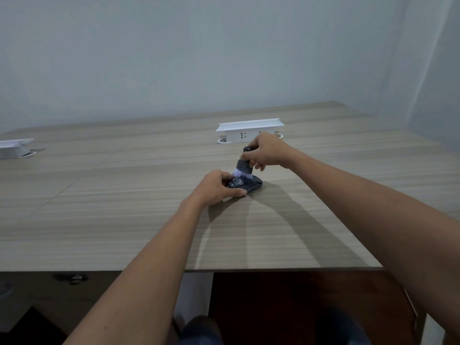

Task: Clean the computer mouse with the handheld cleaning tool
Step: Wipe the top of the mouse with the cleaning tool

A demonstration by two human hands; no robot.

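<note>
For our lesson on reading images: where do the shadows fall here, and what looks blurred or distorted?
Head view: arm shadows stretch across the table toward its near edge; the brush bristles over the mouse look smeared; the wide lens stretches the forearms.

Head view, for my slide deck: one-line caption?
Left hand steadies a black mouse while right hand brushes it with a cleaning tool.
</note>
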